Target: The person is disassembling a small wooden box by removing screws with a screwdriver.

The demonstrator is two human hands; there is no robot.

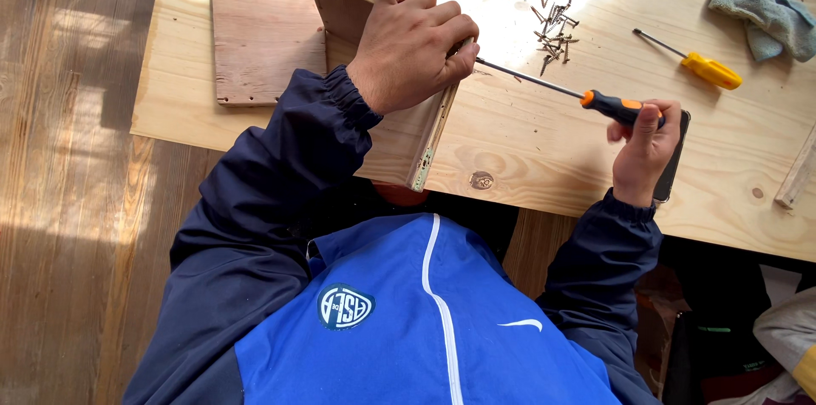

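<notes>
Hands (414, 48) on board (393, 129), screwdriver (586, 97)

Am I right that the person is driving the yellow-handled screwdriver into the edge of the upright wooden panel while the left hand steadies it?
Not quite: in the head view the right hand holds the black-and-orange screwdriver. The yellow-handled screwdriver lies unused on the table. The left hand does steady the wooden panel.

Screwdriver (552, 86) tip against board (399, 129) edge
</notes>
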